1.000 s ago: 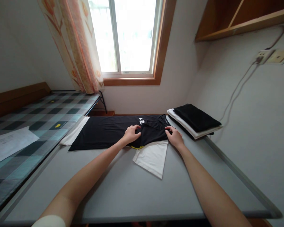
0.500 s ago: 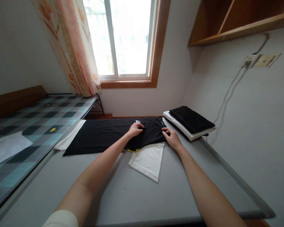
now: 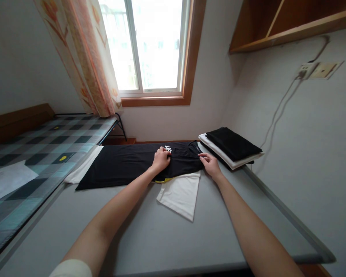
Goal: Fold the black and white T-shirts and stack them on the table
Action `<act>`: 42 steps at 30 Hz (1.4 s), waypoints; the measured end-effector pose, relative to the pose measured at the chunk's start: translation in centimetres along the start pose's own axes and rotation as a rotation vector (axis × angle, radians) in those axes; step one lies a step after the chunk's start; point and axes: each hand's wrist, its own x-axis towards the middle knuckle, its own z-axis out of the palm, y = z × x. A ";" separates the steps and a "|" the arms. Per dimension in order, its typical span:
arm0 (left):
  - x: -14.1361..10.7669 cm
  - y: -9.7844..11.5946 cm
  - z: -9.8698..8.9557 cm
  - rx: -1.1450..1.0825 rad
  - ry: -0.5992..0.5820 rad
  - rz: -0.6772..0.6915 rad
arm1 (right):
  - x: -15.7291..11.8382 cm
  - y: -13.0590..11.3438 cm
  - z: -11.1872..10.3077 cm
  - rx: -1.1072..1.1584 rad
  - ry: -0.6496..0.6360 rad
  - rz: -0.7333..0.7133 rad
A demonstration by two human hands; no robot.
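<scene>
Gray tabletop (image 3: 167, 238) stretching from grip to near edge (image 3: 233, 267), window (image 3: 158, 46) beyond, left hand (image 3: 161, 159) and right hand (image 3: 211, 164) pinching black T-shirt (image 3: 118, 163), folded clothes (image 3: 233, 144) just past right hand

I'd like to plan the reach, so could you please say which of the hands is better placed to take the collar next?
Probably the right hand: its fingers are at the black shirt, just beside the collar, while the left hand is farther off, at the white print.
</scene>
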 end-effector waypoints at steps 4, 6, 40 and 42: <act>-1.3 1.7 -1.1 0.074 -0.026 0.313 | 0.0 0.3 0.1 -0.098 -0.006 -0.015; -1.8 2.3 -1.3 0.031 -0.118 0.485 | 0.0 0.4 0.2 -0.125 -0.014 -0.027; -4.4 4.1 -1.9 0.149 -0.166 0.663 | -0.3 -1.5 -1.9 -0.074 -0.244 -0.012; -4.5 4.4 -1.8 0.192 -0.195 0.678 | -0.3 -1.6 -1.9 -0.109 -0.244 -0.031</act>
